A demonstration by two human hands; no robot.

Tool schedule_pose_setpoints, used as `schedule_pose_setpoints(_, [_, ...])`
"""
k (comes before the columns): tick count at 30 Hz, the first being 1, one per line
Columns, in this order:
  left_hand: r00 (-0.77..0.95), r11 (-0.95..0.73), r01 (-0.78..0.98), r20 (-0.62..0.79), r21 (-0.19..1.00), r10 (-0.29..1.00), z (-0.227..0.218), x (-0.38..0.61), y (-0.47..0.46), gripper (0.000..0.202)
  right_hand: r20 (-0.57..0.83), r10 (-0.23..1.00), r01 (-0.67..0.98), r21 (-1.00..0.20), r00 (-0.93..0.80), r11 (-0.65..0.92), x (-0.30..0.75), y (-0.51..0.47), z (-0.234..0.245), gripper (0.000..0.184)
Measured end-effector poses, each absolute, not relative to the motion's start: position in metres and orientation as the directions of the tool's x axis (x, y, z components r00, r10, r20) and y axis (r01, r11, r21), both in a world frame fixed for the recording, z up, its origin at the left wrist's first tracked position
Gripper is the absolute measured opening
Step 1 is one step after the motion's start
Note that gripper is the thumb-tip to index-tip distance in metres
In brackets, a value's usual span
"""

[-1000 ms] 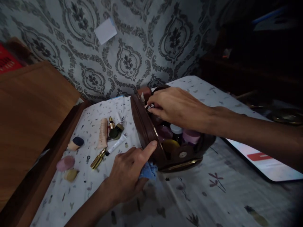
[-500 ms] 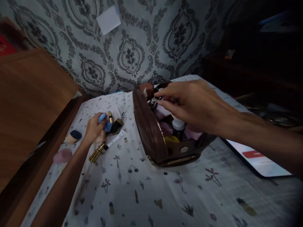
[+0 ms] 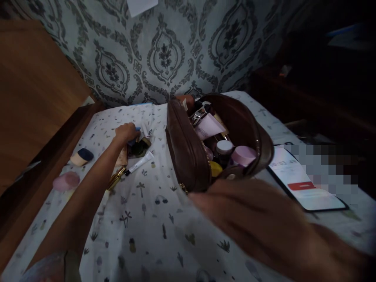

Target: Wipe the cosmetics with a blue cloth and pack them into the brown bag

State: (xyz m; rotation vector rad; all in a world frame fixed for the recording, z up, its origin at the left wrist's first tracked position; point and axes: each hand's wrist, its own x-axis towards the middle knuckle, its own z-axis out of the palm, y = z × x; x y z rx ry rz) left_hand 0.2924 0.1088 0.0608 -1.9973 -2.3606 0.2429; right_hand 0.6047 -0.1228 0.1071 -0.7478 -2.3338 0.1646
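A brown zip pouch (image 3: 188, 152) stands open on the patterned sheet (image 3: 152, 235), packed with small jars, tubes and bottles. My left hand (image 3: 127, 132) reaches left of it to a cluster of cosmetics (image 3: 138, 147), fingers curled around a blue cloth (image 3: 137, 129). My right hand (image 3: 252, 219) is close to the camera in front of the pouch, smeared by motion; its fingers look loosely spread and I see nothing in it.
A white tube (image 3: 138, 163), a gold tube (image 3: 115, 178), a blue-tipped sponge (image 3: 80, 156) and a pink sponge (image 3: 66, 181) lie on the left. A lit phone (image 3: 305, 180) rests at the right. A wooden board (image 3: 32, 102) borders the left; patterned wall behind.
My right hand left the top of the pouch and swung down toward the camera. My left hand moved from the pouch's side to the cosmetics, carrying the blue cloth.
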Motion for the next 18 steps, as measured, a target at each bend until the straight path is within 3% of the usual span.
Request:
schedule_pose_setpoints(8, [-0.154,0.150,0.983,-0.030,-0.109,0.988,0.063,0.293,0.099,0.039,0.401,0.456,0.329,-0.348,-0.794,0.878,0.568,-0.132,0.058,0.025])
schedule_pose_setpoints(13, [-0.133,0.138,0.988,0.062,-0.071,0.989,0.065,0.289,0.077,0.042,0.247,0.565,0.351,-0.574,-0.787,0.740,0.553,-0.120,0.045,0.019])
schedule_pose_setpoints(15, [-0.126,0.133,0.991,0.163,-0.028,0.979,0.068,0.288,0.065,0.041,0.195,0.619,0.369,-0.655,-0.761,0.659,0.546,-0.116,0.044,0.020])
schedule_pose_setpoints(18, [-0.117,0.069,0.989,0.412,0.130,0.904,0.076,0.288,0.041,0.036,0.142,0.682,0.378,-0.743,-0.718,0.552,0.538,-0.114,0.044,0.018])
